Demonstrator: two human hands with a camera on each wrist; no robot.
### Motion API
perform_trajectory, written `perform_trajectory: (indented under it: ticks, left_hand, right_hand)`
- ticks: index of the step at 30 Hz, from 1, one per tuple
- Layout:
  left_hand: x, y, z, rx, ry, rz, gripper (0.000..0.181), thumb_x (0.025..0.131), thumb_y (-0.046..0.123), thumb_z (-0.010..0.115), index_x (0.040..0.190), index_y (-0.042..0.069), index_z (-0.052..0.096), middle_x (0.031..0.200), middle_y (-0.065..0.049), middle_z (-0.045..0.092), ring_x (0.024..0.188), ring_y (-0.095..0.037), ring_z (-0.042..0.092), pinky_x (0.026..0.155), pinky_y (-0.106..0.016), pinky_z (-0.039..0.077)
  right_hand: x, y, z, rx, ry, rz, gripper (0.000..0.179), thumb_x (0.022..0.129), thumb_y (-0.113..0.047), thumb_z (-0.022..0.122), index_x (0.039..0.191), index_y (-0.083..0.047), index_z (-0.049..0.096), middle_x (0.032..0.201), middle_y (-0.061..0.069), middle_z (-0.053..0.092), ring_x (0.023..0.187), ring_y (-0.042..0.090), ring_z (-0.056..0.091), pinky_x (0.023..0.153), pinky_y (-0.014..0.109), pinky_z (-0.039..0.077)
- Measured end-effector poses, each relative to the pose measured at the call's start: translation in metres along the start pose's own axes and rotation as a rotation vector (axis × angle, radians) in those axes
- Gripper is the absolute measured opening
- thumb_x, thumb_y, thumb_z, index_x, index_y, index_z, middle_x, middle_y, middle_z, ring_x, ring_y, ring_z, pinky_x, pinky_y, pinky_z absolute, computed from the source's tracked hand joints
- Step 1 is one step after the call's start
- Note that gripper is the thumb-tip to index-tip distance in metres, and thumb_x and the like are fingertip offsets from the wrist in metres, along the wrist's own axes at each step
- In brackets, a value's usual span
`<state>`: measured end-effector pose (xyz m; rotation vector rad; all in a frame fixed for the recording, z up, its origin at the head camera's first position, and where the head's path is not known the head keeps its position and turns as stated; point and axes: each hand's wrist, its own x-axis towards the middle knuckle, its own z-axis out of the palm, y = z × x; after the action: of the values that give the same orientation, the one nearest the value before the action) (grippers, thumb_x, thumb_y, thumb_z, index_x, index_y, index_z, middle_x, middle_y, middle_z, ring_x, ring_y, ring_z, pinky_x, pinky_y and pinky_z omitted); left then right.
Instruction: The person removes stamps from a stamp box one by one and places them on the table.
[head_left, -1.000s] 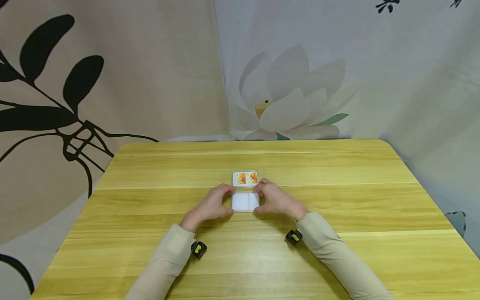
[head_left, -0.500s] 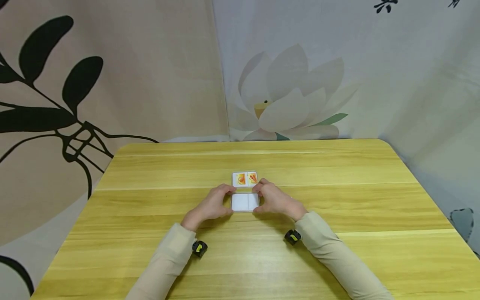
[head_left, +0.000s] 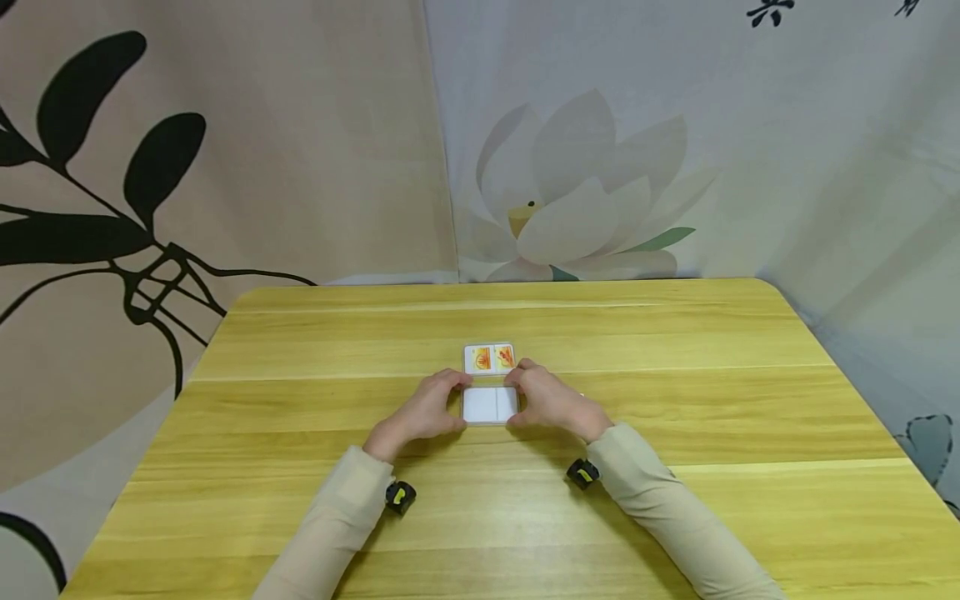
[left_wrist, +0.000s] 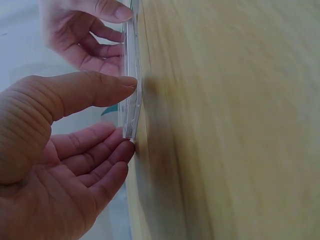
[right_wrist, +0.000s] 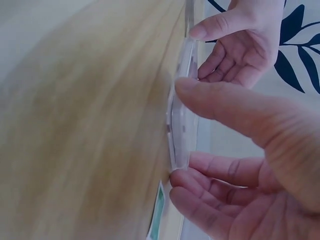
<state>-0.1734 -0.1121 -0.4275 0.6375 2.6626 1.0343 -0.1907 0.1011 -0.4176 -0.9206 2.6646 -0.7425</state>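
Observation:
A flat clear plastic case (head_left: 480, 405) with a white inside, split by a line into two unequal parts, lies in front of me in the head view. My left hand (head_left: 426, 407) grips its left end, thumb at the near edge and fingertips at the far edge. At the right end my right hand (head_left: 553, 400) pinches it the same way. Both wrist views show the case edge-on, with thumbs pressed to its near side. Just beyond it sits a second flat piece (head_left: 489, 358) bearing two orange pictures, its near edge close to my fingertips.
All this is on a light wooden table (head_left: 675, 517). A small green-and-white card (right_wrist: 158, 212) lies by my right fingers, mostly hidden in the head view. Behind the table hangs a cloth (head_left: 337, 142) printed with leaves and a lotus.

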Motion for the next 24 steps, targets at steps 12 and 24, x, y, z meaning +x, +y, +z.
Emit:
perform_trajectory:
  ticks: [12,24]
  left_hand:
    - [0.0,-0.003,0.0,-0.018,0.002,0.025,0.055,0.071,-0.001,0.076,0.12,-0.008,0.054,0.117,-0.017,0.057,0.109,-0.032,0.052,0.097,-0.043,0.042]
    - [0.012,-0.017,-0.011,-0.147,0.189,0.037,0.034,0.079,-0.003,0.069,0.111,-0.011,0.058,0.106,-0.022,0.061,0.101,-0.035,0.057,0.091,-0.045,0.047]
  right_hand:
    - [0.0,0.004,0.0,0.034,0.002,0.0,0.045,0.071,-0.013,0.082,0.105,0.007,0.062,0.1,0.012,0.056,0.087,0.02,0.052,0.076,0.028,0.049]
    - [0.007,0.02,-0.017,0.115,0.156,-0.055,0.033,0.084,-0.008,0.069,0.109,0.011,0.061,0.097,0.019,0.06,0.085,0.029,0.056,0.075,0.034,0.05]
